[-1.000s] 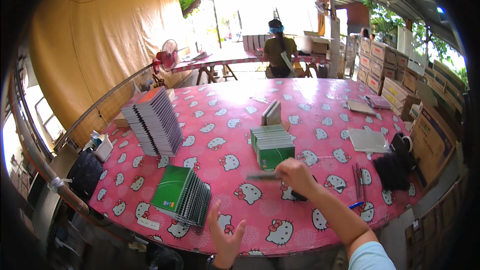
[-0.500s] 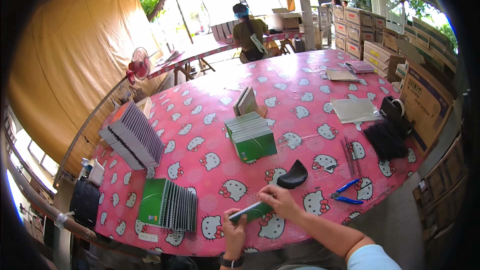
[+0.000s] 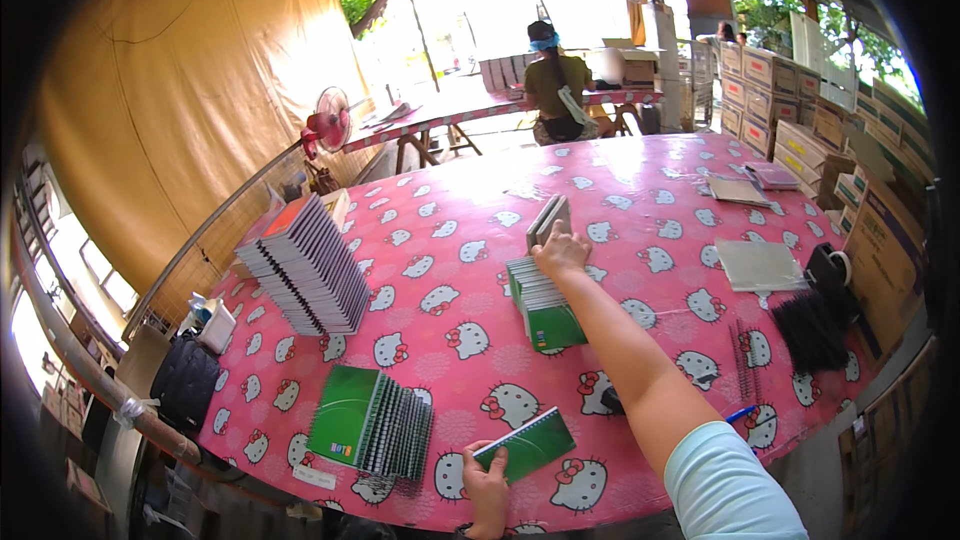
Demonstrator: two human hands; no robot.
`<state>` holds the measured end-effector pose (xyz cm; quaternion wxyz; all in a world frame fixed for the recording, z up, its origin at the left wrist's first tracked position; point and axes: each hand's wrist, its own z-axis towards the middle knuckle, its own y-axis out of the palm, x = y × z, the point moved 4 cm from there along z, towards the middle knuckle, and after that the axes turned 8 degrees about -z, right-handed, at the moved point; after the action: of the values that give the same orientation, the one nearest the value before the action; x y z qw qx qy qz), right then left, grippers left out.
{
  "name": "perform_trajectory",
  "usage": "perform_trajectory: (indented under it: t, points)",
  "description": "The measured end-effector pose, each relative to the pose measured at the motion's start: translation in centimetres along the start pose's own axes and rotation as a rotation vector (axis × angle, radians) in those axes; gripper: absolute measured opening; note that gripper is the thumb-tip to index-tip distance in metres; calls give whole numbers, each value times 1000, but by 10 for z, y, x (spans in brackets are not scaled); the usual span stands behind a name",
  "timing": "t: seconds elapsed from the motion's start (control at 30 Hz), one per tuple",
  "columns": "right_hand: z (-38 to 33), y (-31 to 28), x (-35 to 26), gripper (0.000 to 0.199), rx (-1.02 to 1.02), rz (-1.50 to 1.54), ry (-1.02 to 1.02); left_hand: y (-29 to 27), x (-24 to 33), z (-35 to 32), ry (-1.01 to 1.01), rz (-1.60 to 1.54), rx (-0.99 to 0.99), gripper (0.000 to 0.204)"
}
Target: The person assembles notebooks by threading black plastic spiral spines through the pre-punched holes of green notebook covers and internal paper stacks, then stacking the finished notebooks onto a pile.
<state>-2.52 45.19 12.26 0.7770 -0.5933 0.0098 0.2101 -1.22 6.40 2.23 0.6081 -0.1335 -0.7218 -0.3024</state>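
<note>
We note right hand [image 3: 560, 252] flat on green notebook stack [image 3: 541, 302]; left hand [image 3: 487, 485] pinches spiral notebook [image 3: 524, 444]. Advise lifting one cover only.

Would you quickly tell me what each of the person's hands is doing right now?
Left hand: closed on a green spiral notebook at the table's near edge.
Right hand: reached out, touching the upright notebooks; grip cannot be told.

Brown cardboard boxes [image 3: 800, 90] stand stacked along the right side, beyond the pink table [image 3: 640, 170].
</note>
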Motion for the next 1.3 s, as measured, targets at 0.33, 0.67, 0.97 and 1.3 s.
perform_trajectory:
  t: [0.33,0.67,0.97,1.3]
  points:
    - [14,27,3,58,-141,-175,-11,6,3,12,69,179,-74,27]
    - [21,28,11,57,-251,20,-287,35,-4,79,170,176,-174,29]
    - [9,29,18,55,-143,17,-304,113,3,127,154,597,-202,87]
    - [-33,1,29,49,-151,12,-390,125,3,144,183,647,-243,81]
